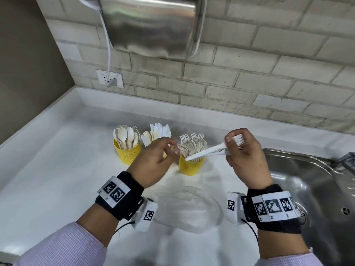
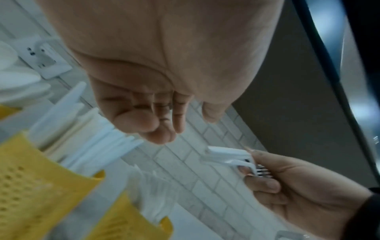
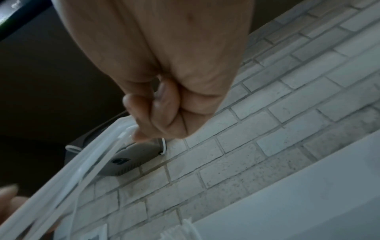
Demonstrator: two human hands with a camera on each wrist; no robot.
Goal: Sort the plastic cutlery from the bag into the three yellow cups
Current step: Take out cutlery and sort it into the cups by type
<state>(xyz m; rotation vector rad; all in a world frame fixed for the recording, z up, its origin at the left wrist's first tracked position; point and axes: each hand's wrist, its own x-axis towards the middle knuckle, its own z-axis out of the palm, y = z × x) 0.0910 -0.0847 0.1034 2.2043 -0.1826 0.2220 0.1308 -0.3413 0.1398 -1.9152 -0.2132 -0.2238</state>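
Three yellow cups stand in a row on the white counter. The left cup (image 1: 126, 153) holds spoons. The middle one is mostly hidden behind my left hand (image 1: 171, 148); its knives (image 1: 159, 131) stick up. The right cup (image 1: 190, 167) holds forks. My right hand (image 1: 232, 144) grips a bundle of white forks (image 1: 207, 150) near the tines, with the handles pointing left over the fork cup. My left hand hovers by those handle ends, fingers loosely curled and holding nothing. The left wrist view shows the knife cup (image 2: 30, 186) and the fork bundle (image 2: 226, 155).
A crumpled clear plastic bag (image 1: 192, 204) lies on the counter in front of the cups. A steel sink (image 1: 307, 179) with a tap (image 1: 345, 160) is at the right. A steel dispenser (image 1: 149, 25) and a wall socket (image 1: 109, 78) are on the tiled wall.
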